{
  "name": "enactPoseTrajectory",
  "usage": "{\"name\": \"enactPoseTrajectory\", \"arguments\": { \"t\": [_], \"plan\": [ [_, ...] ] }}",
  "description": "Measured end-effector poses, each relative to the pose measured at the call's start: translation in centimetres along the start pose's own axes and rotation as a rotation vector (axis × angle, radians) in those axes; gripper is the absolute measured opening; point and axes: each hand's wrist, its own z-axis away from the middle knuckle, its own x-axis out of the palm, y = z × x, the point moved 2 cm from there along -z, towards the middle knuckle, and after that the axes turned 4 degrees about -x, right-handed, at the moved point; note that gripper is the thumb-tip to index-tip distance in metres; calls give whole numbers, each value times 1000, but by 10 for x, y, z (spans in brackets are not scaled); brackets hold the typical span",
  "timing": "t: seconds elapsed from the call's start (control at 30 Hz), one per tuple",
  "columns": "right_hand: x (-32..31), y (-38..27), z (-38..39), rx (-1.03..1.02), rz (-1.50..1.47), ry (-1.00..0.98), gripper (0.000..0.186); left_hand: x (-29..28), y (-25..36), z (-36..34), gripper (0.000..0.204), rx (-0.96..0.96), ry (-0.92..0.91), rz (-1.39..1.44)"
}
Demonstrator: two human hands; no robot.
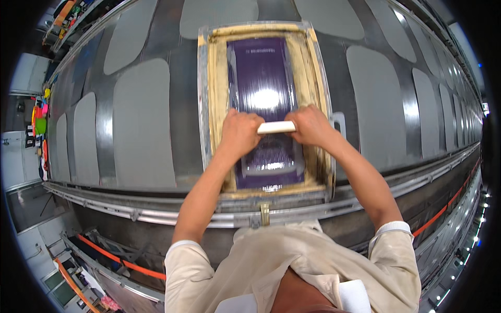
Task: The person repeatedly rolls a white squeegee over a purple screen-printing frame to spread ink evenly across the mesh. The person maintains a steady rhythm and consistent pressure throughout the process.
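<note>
Both my hands grip a squeegee with a pale bar-shaped handle. My left hand is closed around its left end, and my right hand is closed around its right end. The squeegee lies across a screen printing frame with a yellowish, stained border. Inside the border is a purple mesh with a shiny surface and small pale lettering near its far end. A greyish outline curves around the near part of the mesh. My fingers hide the squeegee's ends, and its blade cannot be made out.
The frame rests on a long dark printing table. Grey fabric panels with rounded corners lie on both sides and behind. A metal rail runs along the near edge, with a small brass-coloured bracket. An orange strip lies below left.
</note>
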Motion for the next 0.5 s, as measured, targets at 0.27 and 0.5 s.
{"name": "enactPoseTrajectory", "arguments": {
  "t": [0.27,0.5],
  "plan": [
    [-64,163,-196,47,3,37,33,-24,-105,-231,33,-48,-49,-188],
    [-98,169,-235,234,-96,-60,33,-22,-148,-285,46,-109,-88,-79]
  ]
}}
